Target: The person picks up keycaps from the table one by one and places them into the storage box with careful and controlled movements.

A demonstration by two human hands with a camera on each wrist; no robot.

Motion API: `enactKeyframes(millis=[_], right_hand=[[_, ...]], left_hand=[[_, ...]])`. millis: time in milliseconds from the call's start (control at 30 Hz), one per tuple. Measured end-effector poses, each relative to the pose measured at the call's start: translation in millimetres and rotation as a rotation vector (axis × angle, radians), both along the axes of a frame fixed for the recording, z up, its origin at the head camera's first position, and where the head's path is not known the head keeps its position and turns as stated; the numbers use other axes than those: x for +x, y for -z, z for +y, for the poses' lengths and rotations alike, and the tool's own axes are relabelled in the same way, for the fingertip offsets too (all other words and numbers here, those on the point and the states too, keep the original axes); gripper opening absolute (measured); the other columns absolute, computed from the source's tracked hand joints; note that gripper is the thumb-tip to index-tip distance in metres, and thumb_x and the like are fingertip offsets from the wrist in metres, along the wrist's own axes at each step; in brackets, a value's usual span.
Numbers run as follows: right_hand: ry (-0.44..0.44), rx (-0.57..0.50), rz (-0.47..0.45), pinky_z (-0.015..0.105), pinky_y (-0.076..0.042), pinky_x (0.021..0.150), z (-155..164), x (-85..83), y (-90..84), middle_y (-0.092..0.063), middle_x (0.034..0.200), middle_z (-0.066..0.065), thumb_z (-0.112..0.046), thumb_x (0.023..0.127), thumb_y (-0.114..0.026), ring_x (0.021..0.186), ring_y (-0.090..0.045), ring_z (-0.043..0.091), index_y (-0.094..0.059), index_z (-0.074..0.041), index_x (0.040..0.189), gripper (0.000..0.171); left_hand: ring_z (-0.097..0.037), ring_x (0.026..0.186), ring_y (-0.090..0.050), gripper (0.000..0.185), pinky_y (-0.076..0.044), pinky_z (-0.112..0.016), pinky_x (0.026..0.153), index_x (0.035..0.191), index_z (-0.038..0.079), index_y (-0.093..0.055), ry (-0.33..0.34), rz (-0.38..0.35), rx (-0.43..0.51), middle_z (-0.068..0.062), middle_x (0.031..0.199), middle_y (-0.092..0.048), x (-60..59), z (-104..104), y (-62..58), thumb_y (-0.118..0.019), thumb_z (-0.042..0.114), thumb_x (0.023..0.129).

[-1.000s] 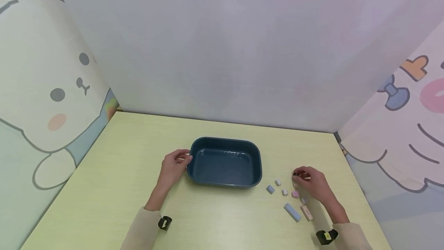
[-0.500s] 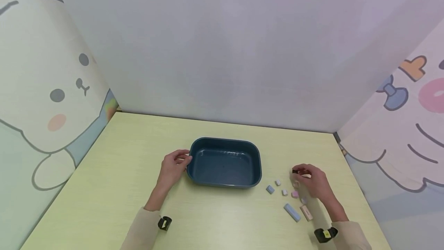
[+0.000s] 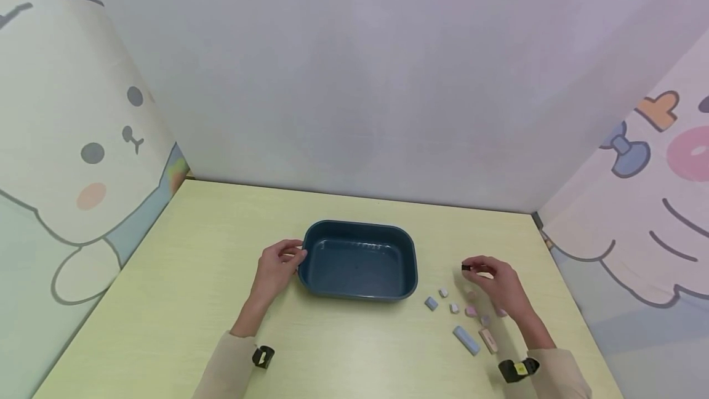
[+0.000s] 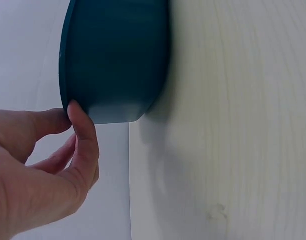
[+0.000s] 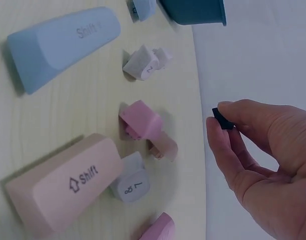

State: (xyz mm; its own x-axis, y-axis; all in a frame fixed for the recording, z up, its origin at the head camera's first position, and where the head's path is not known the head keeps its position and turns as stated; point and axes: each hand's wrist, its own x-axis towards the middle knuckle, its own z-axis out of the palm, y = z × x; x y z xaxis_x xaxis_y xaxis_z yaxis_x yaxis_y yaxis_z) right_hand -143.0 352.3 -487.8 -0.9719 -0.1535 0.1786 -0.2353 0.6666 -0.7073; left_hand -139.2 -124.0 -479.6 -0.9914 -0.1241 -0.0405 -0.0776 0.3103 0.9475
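Note:
A dark teal rectangular plastic basin (image 3: 357, 268) stands on the table. My left hand (image 3: 274, 271) pinches its left rim between thumb and fingers, as the left wrist view shows at the basin's wall (image 4: 115, 55). Above the table to the right, my right hand (image 3: 503, 287) pinches a small black keycap (image 5: 223, 119) between thumb and fingertips. Below it lie loose keycaps: a long blue Shift keycap (image 5: 67, 45), a beige Shift keycap (image 5: 67, 187), a pink keycap (image 5: 141, 120), a grey keycap (image 5: 131, 180) and white keycaps (image 5: 141, 64).
A small blue keycap (image 3: 431, 303) lies close to the basin's lower right corner. Another pink keycap (image 5: 160, 230) is partly cut off in the right wrist view. A pale curtain (image 3: 354, 79) hangs behind the table (image 3: 221, 220), with cartoon-printed sheets on both sides.
My right hand has risen and moved slightly left with the black keycap, uncovering a pink keycap beneath. The left hand and the basin have stayed in place.

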Motion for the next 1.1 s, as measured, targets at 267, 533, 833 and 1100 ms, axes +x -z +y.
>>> enactKeyframes(millis=[267,533,833,1100], right_hand=[[-0.015,-0.026,-0.022,0.015,-0.051,0.084,-5,-4.6,-6.0,-0.075,0.106,0.008,-0.011,0.093,-0.078,0.093,-0.067,0.007,-0.074,-0.003,0.113,0.022],[-0.031,-0.022,-0.032,0.019,-0.051,0.085,-12,-10.5,-11.5,-0.074,0.109,0.005,-0.017,0.095,-0.076,0.097,-0.068,0.007,-0.074,-0.006,0.116,0.024],[-0.035,0.0,-0.043,0.02,-0.052,0.084,-20,-18.3,-16.0,-0.074,0.11,0.004,-0.017,0.095,-0.076,0.097,-0.067,0.005,-0.073,-0.007,0.118,0.025],[-0.062,0.003,-0.044,0.022,-0.053,0.082,-29,-25.2,-26.3,-0.074,0.109,0.006,-0.018,0.095,-0.077,0.098,-0.066,0.008,-0.074,-0.01,0.117,0.024]], left_hand=[[-0.031,0.088,-0.07,0.028,-0.056,-0.026,0.066,0.122,-0.003,-0.069,-0.003,-0.007,0.013,-0.016,0.102,-0.071,-0.8,0,-0.4,-0.071,0.009,0.097],[-0.03,0.087,-0.07,0.029,-0.058,-0.03,0.067,0.124,-0.003,-0.069,0.004,-0.044,0.033,-0.016,0.102,-0.071,-2.7,-2,-1.4,-0.071,0.008,0.097],[-0.031,0.088,-0.071,0.032,-0.058,-0.033,0.067,0.127,-0.002,-0.067,0.017,-0.059,0.023,-0.016,0.102,-0.071,-5.2,-2,-2.7,-0.071,0.008,0.097],[-0.033,0.088,-0.071,0.032,-0.058,-0.032,0.067,0.128,-0.002,-0.067,0.017,-0.062,0.028,-0.017,0.103,-0.07,-6.3,-1,-2.7,-0.07,0.008,0.098]])
